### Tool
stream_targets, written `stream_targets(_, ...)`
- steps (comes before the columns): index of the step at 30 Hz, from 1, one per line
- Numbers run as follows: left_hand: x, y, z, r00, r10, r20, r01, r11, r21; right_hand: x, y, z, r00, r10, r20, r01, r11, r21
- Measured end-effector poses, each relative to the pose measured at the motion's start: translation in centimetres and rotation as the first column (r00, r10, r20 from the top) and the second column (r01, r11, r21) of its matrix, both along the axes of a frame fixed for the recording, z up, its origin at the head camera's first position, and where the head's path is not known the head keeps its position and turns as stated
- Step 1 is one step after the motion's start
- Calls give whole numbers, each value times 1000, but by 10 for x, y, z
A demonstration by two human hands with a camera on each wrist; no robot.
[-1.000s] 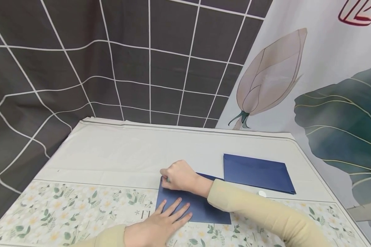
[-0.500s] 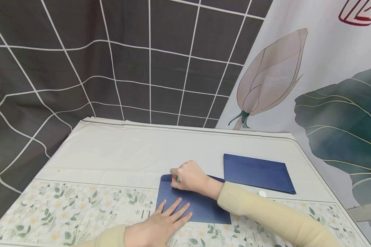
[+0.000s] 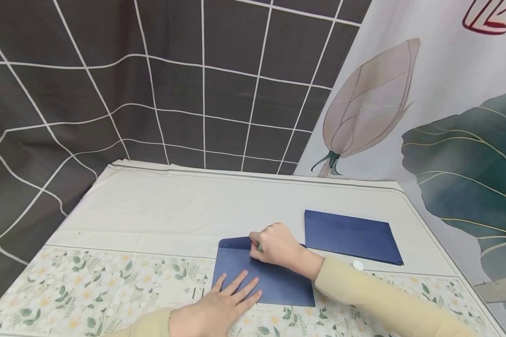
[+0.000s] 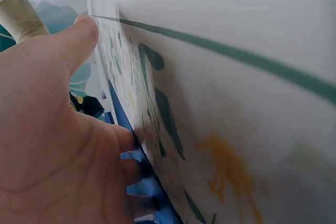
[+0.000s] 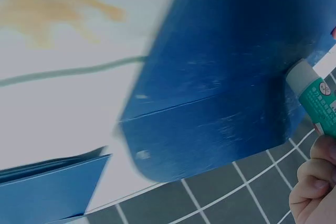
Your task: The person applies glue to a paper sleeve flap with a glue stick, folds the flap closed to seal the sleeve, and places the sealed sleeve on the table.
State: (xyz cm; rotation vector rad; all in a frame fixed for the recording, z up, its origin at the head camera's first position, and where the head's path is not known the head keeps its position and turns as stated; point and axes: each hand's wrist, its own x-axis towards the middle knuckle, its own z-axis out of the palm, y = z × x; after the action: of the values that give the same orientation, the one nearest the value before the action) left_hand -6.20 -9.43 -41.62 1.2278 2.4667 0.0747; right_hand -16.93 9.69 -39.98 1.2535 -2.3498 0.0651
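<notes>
A blue envelope (image 3: 278, 285) lies on the table with its flap (image 3: 235, 243) folded out toward the far side. My left hand (image 3: 215, 306) rests on the envelope's lower left part, fingers spread. In the left wrist view its fingertips reach the blue paper. My right hand (image 3: 275, 245) grips a green glue stick (image 5: 319, 100), whose white end meets the flap area in the right wrist view. Whitish streaks and small white flecks show on the blue paper there. Most of the glue stick is hidden by the fingers in the head view.
More blue envelopes (image 3: 350, 236) lie stacked to the right of the worked one. A small white round piece (image 3: 357, 265) sits just below that stack. The flowered tablecloth (image 3: 109, 285) covers the table, and a dark grid-patterned curtain (image 3: 164, 93) hangs behind it.
My right hand has slid rightward along the flap with the glue stick, uncovering the flap's left end. My left hand has stayed in place on the envelope.
</notes>
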Motion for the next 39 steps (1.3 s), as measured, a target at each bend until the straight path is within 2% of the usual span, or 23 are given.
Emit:
stream_targets(12, 1, -1, 2, 998, 28, 54, -30, 999, 45, 3, 32, 0, 997, -64, 32, 64, 998, 1)
stream_targets(24, 1, -1, 2, 998, 26, 53, -28, 999, 45, 7, 61, -2, 994, -108, 36, 108, 994, -19)
stream_targets(31, 1, -1, 2, 997, 33, 66, -36, 999, 36, 10, 76, -3, 986, -155, 69, 157, 987, -32)
stream_targets(39, 0, -1, 3, 997, 34, 71, -37, 998, 49, 11, 91, -3, 976, -208, 66, 211, 977, -38)
